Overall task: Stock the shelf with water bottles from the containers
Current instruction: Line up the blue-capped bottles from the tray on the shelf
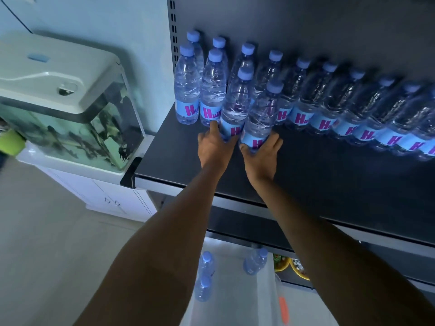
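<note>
Dark shelf (306,165) next to a fish tank (70,109), row of water bottles (324,107) along the back, and up front the left hand (213,147) has its grip curled round the left bottle (233,109), the right hand (261,156) clasping the right bottle (261,118) just beside it, both upright on the shelf.

Magenta "H" on blue bottle labels (188,110), shelf row (following letters too blurred to read)
</note>
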### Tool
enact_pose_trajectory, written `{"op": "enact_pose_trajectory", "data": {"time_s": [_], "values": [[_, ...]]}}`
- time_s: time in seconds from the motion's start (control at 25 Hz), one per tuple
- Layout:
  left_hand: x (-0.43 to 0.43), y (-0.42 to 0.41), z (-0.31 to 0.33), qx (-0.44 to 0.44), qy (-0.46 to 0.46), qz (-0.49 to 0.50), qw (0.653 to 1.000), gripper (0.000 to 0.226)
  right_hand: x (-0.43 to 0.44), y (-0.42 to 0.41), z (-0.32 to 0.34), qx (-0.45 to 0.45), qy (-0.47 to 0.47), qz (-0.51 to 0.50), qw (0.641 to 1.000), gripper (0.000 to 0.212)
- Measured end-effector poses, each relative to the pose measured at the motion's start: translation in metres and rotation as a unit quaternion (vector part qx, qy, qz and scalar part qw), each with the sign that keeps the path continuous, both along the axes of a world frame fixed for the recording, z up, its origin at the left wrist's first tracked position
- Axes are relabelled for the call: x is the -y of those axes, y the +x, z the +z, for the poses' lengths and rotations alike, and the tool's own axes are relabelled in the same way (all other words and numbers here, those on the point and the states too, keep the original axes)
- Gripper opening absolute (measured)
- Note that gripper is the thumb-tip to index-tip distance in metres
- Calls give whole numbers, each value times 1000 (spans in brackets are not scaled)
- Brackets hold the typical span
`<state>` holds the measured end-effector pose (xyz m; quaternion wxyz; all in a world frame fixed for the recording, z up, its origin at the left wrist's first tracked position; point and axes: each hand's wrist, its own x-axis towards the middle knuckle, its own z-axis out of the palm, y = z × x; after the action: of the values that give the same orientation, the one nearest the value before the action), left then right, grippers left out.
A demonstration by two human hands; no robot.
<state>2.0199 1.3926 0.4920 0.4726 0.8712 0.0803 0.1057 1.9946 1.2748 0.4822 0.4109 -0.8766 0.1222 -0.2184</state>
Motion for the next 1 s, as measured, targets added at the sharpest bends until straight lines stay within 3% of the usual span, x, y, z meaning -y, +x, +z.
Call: {"op": "enact_pose_trajectory", "data": {"time_s": [0.16,0.32,0.4,0.52,0.92,1.0], "values": [[7,22,-3,-35,125,30,991,55,-1,23,-2,-9,17,-28,999,74],[9,24,-8,-35,119,58,991,52,-2,40,-1,-40,1,-71,997,81],[11,23,-10,-8,147,22,989,46,-1,42,-3,-53,-9,-84,995,81],[16,23,-13,32,179,-37,983,45,1,43,-5,-46,15,-97,994,72],[18,26,-16,27,216,-32,976,51,4,41,-12,5,54,-117,992,40],[17,29,-13,12,188,-24,982,54,6,41,-11,9,56,-115,992,33]]}}
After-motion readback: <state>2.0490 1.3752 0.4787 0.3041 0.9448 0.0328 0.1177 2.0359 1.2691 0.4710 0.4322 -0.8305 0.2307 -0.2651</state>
